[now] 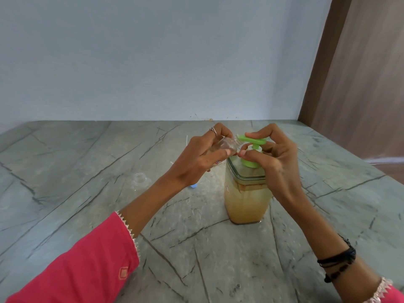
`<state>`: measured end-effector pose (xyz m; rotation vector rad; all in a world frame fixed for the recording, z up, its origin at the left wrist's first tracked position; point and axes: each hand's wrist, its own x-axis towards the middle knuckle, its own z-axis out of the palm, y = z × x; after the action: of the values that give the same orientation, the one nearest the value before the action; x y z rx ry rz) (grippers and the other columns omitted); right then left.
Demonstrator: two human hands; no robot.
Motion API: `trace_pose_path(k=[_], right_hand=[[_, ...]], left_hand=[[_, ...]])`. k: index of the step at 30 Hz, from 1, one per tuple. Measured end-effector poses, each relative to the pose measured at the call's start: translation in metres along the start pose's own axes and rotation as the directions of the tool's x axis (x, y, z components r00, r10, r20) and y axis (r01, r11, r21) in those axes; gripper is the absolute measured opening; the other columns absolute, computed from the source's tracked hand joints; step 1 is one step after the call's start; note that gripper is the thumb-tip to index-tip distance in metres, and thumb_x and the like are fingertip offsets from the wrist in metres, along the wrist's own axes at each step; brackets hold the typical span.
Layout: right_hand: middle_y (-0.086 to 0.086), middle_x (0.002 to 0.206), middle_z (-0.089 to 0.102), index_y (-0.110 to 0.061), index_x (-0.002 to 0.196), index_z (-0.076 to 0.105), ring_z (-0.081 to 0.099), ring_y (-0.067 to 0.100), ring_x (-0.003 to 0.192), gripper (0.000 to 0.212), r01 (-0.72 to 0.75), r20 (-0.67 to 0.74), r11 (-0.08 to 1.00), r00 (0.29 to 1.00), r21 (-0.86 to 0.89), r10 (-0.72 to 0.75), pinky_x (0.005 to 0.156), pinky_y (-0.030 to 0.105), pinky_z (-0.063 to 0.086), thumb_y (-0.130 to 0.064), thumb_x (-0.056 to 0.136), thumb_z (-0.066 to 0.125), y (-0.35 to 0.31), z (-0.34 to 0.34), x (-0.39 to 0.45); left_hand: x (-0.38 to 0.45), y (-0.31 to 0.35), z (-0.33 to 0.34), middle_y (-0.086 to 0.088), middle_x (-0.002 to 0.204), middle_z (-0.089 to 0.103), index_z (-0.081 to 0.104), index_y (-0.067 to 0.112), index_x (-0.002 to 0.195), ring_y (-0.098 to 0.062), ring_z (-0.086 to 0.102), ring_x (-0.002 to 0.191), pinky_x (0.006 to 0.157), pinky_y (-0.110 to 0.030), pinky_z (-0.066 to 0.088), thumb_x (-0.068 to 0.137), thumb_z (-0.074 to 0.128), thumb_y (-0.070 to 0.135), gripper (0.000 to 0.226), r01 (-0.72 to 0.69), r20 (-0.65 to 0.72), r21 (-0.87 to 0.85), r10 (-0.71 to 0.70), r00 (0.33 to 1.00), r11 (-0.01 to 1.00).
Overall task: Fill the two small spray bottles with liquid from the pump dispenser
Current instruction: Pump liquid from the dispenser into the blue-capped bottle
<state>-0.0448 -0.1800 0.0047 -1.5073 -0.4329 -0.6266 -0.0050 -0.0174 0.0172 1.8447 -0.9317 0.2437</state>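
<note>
— What's she got in her left hand?

— A small clear spray bottle, cap off. Her fingers and thumb are wrapped round it, and it's tipped on its side with the open neck pointing right, right up against the spout of the green pump head.

— And the right hand?

— On the pump dispenser. Fingertips lie on top of the green pump head, the thumb curls in under it near the collar, so the hand is clamped on the pump. The dispenser stands upright on the grey stone counter, roughly centre, a square clear jar holding yellowish-brown liquid to well below its shoulder.

— Where's the other bottle?

— The second spray bottle stands open-necked on the counter, left of the dispenser and apart from it, just beyond her left forearm. I can't tell whether anything is in it.

— Anything else down there?

— A small blue cap peeks out under her left wrist, near the dispenser's left side. A thin white tube lies further back on the counter.
</note>
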Motion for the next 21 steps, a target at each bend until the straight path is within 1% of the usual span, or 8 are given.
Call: trace_pose_path(k=[2,5,8,12,15,17,19,21], right_hand=[[0.002,0.080,0.074,-0.015,0.080,0.059,0.071,0.017,0.068,0.029,-0.007,0.000,1.000,1.000,0.010,0.007,0.057,0.023,0.053,0.012,0.076,0.067,0.000,0.000,0.001],[0.005,0.082,0.074,-0.015,0.086,0.062,0.071,0.019,0.072,0.028,0.011,0.005,1.000,1.000,0.016,-0.011,0.059,0.024,0.054,0.009,0.076,0.069,0.001,0.000,0.000],[0.006,0.091,0.074,-0.020,0.099,0.062,0.072,0.020,0.082,0.029,0.040,0.021,0.999,0.999,0.015,-0.040,0.066,0.024,0.055,-0.003,0.077,0.069,0.004,0.000,-0.004],[0.002,0.100,0.073,-0.022,0.113,0.056,0.070,0.017,0.092,0.034,0.087,0.054,0.996,0.995,-0.018,-0.086,0.075,0.022,0.054,-0.007,0.083,0.063,0.007,-0.002,-0.010],[-0.013,0.104,0.071,-0.026,0.119,0.051,0.068,0.011,0.099,0.041,0.116,0.086,0.990,0.990,-0.080,-0.109,0.080,0.022,0.054,-0.010,0.083,0.066,0.009,-0.003,-0.012],[-0.019,0.102,0.070,-0.033,0.118,0.050,0.068,0.008,0.098,0.047,0.115,0.086,0.988,0.991,-0.105,-0.107,0.079,0.021,0.054,-0.019,0.079,0.073,0.009,-0.003,-0.012],[-0.012,0.099,0.072,-0.036,0.116,0.051,0.069,0.011,0.095,0.048,0.110,0.071,0.988,0.992,-0.107,-0.103,0.078,0.023,0.055,-0.028,0.076,0.074,0.009,-0.003,-0.012],[-0.004,0.098,0.072,-0.035,0.115,0.053,0.070,0.017,0.093,0.043,0.106,0.047,0.990,0.994,-0.093,-0.101,0.077,0.031,0.057,-0.027,0.077,0.073,0.010,-0.002,-0.012]], left_hand=[[0.000,-0.001,0.000,0.018,0.063,0.057,0.051,0.019,0.093,-0.003,0.046,0.056,0.054,-0.023,0.038,0.079,0.052,0.034,0.020,0.005,0.002,-0.001,-0.005,1.000,1.000],[-0.001,0.000,0.002,0.014,0.064,0.055,0.052,0.020,0.093,-0.010,0.046,0.058,0.052,-0.028,0.038,0.074,0.049,0.042,0.029,0.025,-0.004,-0.028,-0.025,1.000,0.999],[-0.001,0.001,0.002,0.010,0.062,0.052,0.051,0.021,0.093,-0.013,0.044,0.056,0.049,-0.029,0.038,0.072,0.049,0.043,0.030,0.039,-0.012,-0.061,-0.040,0.999,0.997],[-0.001,0.000,0.002,-0.021,0.070,0.052,0.052,0.014,0.097,-0.022,0.044,0.055,0.043,-0.041,0.041,0.072,0.050,0.042,0.037,0.052,-0.024,-0.082,-0.054,0.998,0.995],[-0.001,0.001,0.003,-0.024,0.070,0.051,0.052,0.013,0.099,-0.023,0.044,0.054,0.043,-0.042,0.042,0.072,0.050,0.042,0.040,0.054,-0.034,-0.076,-0.057,0.998,0.996],[-0.001,0.000,0.004,-0.026,0.072,0.053,0.051,0.011,0.099,-0.030,0.045,0.053,0.042,-0.042,0.042,0.073,0.050,0.042,0.040,0.049,-0.035,-0.072,-0.052,0.998,0.996],[-0.001,-0.001,0.004,-0.025,0.075,0.056,0.051,0.010,0.100,-0.036,0.048,0.056,0.042,-0.041,0.042,0.074,0.049,0.041,0.041,0.046,-0.037,-0.064,-0.049,0.998,0.997],[-0.001,0.000,0.004,-0.021,0.074,0.056,0.051,0.011,0.100,-0.032,0.048,0.055,0.043,-0.039,0.043,0.074,0.049,0.042,0.040,0.046,-0.039,-0.059,-0.048,0.998,0.997]])
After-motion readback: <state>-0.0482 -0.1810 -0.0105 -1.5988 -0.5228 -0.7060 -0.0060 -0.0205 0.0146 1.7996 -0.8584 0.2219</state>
